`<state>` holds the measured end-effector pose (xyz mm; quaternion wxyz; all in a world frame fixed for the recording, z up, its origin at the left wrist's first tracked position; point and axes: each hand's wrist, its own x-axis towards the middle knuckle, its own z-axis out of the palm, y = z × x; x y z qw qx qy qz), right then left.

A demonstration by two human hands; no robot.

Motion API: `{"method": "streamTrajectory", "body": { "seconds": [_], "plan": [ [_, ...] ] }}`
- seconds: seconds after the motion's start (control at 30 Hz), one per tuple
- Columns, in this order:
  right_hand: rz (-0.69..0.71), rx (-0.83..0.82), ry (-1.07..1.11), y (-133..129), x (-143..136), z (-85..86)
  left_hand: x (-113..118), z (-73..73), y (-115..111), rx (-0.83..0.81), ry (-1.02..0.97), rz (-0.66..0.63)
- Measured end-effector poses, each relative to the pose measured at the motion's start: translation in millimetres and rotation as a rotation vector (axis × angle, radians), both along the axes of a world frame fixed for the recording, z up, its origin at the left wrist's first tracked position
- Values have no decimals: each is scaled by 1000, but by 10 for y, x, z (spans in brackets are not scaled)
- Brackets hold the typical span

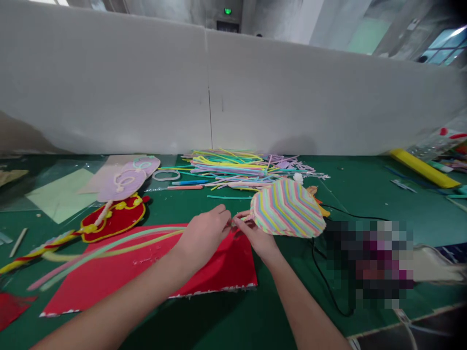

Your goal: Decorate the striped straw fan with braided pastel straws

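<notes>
A leaf-shaped hand fan (288, 209) covered in pastel zigzag stripes points to the right, its thin twisted handle running toward my fingers. My right hand (259, 238) is closed, pinching this handle close to the fan's base. Just to its left, my left hand (206, 231) is closed on the pipe cleaners that continue the handle. Loose ends of these pipe cleaners (120, 243), green, yellow and pink, trail out leftward over a red sheet (222, 277). The fingertips of both hands nearly meet, and they partly hide the twist between them.
Behind my hands lies a pile of coloured pipe cleaners (226, 167). A red fan with yellow trim (113, 218) and lilac fans (126, 182) lie at left. A tape ring (166, 175) sits near pens. At right are a black cable (328, 296), a yellow bar (425, 167) and a pixelated patch.
</notes>
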<state>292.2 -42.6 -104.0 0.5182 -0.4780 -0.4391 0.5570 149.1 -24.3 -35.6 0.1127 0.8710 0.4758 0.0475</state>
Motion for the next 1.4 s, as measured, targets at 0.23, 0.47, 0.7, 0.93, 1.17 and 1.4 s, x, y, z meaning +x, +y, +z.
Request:
{"method": "streamTrajectory", "body": {
  "seconds": [0.23, 0.47, 0.7, 0.93, 1.17, 1.4],
  "plan": [
    [-45, 203, -261, 42, 77, -125, 59, -241, -27, 200, 148, -75],
    [-70, 167, -238, 40, 62, -169, 44, -282, -13, 263, 150, -145],
    [-90, 150, -211, 39, 53, -182, 51, -313, -40, 248, 160, -164],
    [-84, 180, -253, 82, 54, -242, 40, -360, -50, 171, 107, -134],
    [-77, 164, -163, 91, 75, -280, 42, -286, -50, 119, 120, -141],
    [-79, 183, -203, 70, 60, -252, -22, -307, 15, 150, 31, -177]
  ]
}}
